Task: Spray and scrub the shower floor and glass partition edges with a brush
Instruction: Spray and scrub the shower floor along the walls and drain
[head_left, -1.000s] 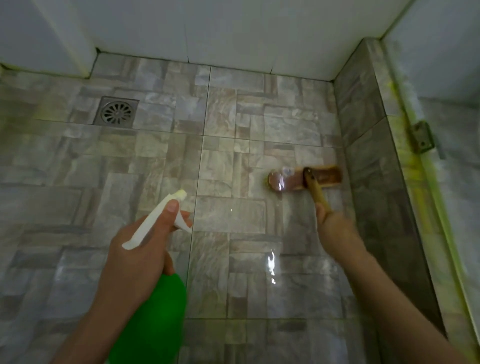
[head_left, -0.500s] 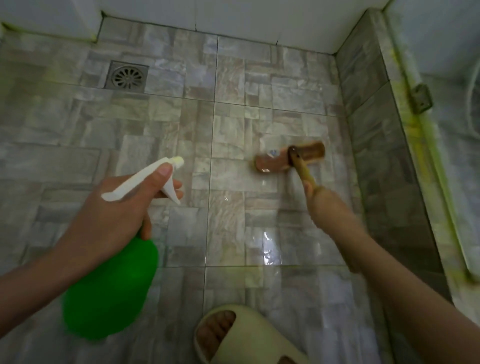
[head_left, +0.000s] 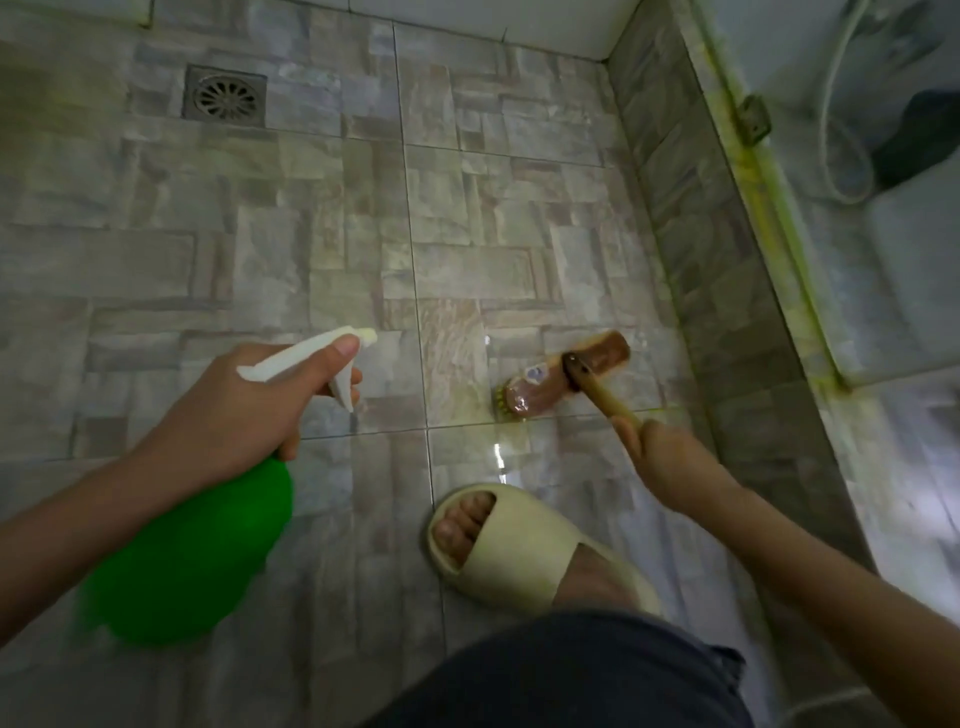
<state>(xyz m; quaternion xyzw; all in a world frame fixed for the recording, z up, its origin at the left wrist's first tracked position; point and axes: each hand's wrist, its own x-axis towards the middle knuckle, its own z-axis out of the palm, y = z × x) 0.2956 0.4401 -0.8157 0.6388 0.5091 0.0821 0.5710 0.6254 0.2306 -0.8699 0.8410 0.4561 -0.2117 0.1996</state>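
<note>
We find no text, brand or number that we can read. The brush (head_left: 597, 357) carries a small pale sticker (head_left: 535, 373) on the back of its brown head, but its print is too blurred to make out. The green spray bottle (head_left: 182, 551) is smeared by motion, and we read nothing on it.

One bottle (head_left: 192, 551), one brush (head_left: 537, 394), one drain (head_left: 224, 95), one slipper (head_left: 519, 551).

Left hand (head_left: 244, 410) and right hand (head_left: 670, 460) curled, gripping
</note>
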